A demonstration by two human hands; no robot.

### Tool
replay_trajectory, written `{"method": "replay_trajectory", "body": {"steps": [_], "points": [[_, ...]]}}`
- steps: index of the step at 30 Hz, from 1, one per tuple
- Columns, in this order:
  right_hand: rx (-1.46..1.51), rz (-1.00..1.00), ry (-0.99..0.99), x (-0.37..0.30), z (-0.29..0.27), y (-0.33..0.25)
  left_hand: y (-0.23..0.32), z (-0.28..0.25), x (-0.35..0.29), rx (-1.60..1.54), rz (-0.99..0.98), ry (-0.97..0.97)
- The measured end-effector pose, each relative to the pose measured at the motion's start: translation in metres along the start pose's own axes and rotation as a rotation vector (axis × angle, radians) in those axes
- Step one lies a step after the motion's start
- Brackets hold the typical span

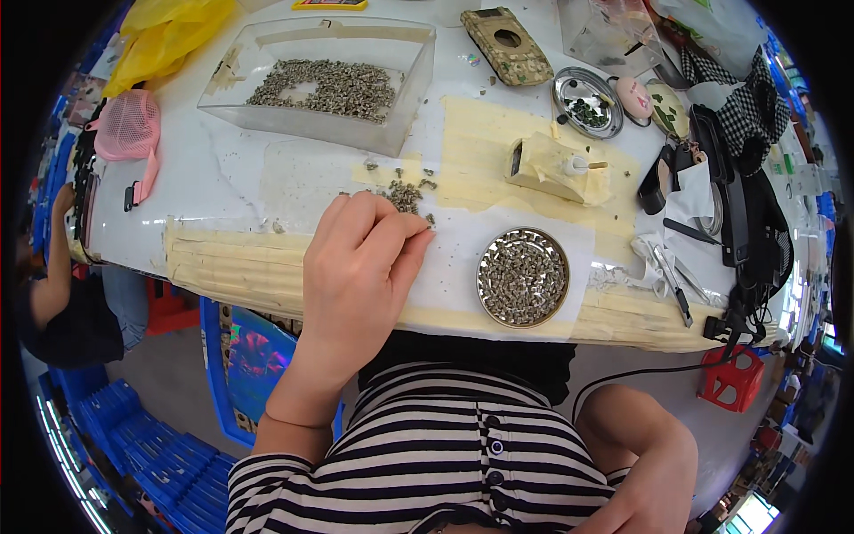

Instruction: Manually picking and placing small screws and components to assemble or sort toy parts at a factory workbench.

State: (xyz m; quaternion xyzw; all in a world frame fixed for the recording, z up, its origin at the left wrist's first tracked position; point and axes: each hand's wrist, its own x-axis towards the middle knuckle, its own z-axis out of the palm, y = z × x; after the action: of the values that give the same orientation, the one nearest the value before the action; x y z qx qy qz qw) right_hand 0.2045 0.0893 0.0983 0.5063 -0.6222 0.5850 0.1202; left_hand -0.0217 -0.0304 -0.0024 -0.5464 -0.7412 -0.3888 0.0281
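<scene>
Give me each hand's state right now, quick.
Left hand: closed in a pinch beside small metal parts; can't tell if it holds one.
Right hand: partly cut off at the lower edge; can't tell.

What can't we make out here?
Bare left hand, head view: whether it pinches a part; its own fingers hide that.
Bare right hand, head view: its grip; cut off by the lower edge.
Small grey metal parts, head view: exact shape; too small.
Flat yellow-rimmed object, head view: full outline; cut off by the upper edge.
</scene>
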Motion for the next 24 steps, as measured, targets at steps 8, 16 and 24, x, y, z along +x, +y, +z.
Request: {"method": "replay_trajectory", "body": {"steps": [8,16,24], "points": [[-0.418,0.603,0.708,-0.021,-0.007,0.044,0.006,-0.003,0.000,-0.095,0.129,0.114],[-0.650,0.897,0.963,-0.025,-0.013,0.083,0.027,-0.006,0.008,-0.215,0.256,0.100],[-0.449,0.885,1.057,-0.032,-0.014,0.088,0.021,0.006,0.012,-0.358,0.233,0.101]]}}
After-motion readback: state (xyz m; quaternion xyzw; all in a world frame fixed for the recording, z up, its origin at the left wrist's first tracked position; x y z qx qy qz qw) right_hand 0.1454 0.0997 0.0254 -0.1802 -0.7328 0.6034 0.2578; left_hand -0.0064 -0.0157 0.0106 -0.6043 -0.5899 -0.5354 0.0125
